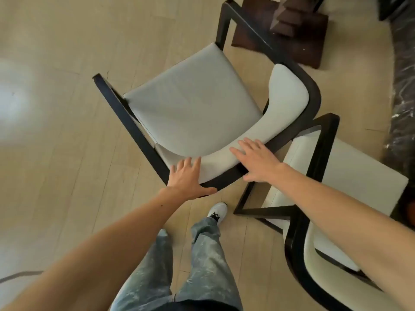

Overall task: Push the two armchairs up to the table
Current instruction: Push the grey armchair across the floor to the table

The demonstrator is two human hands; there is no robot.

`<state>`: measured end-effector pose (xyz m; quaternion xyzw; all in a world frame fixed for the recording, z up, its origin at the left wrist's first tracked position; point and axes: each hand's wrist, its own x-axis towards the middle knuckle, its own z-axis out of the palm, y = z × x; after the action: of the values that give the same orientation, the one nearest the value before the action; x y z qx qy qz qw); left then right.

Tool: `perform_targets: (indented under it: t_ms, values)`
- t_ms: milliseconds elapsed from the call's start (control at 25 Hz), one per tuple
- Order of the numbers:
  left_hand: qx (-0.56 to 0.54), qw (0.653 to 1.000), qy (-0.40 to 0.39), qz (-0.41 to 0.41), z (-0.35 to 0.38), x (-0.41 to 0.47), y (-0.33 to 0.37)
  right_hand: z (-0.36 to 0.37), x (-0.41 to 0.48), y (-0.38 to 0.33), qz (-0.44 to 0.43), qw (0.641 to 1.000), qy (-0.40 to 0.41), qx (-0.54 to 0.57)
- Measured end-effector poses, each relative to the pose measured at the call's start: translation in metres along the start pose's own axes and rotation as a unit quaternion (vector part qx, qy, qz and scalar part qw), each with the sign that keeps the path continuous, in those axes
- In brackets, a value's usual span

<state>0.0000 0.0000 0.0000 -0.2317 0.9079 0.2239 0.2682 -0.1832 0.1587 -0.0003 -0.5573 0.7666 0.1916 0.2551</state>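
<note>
We see both hands, left (187,176) and right (256,162), spread flat on the nearer armchair (193,102) backrest, apparently touching it.

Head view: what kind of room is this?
Likely a dining area in a home or a hotel. Two matching dark-framed armchairs with pale cushions, one under both hands and a second beside it, stand on light plank flooring near a dark carved table pedestal.

Pale wood-plank floor (56,153), bright glare patch at left. Dark stepped wooden pedestal (283,30) at top. Dark marbled slab (402,97) along right edge.
</note>
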Motion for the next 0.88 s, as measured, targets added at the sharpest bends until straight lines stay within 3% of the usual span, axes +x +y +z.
perform_targets:
  t_ms: [280, 400, 600, 880]
  values:
    - [0.012, 1.0, -0.003, 0.017, 0.035, 0.047, 0.038, 0.02, 0.03, 0.07, -0.109, 0.992, 0.009, -0.06]
    - [0.021, 0.997, 0.04, 0.059, 0.044, 0.051, 0.036, 0.014, 0.039, 0.097, -0.165, 0.986, 0.004, -0.039]
    - [0.024, 0.99, 0.093, 0.1, 0.05, 0.053, 0.032, 0.008, 0.039, 0.131, -0.15, 0.988, -0.014, -0.045]
    - [0.026, 0.991, 0.087, 0.099, 0.05, 0.051, 0.032, 0.015, 0.039, 0.131, -0.165, 0.985, 0.016, -0.039]
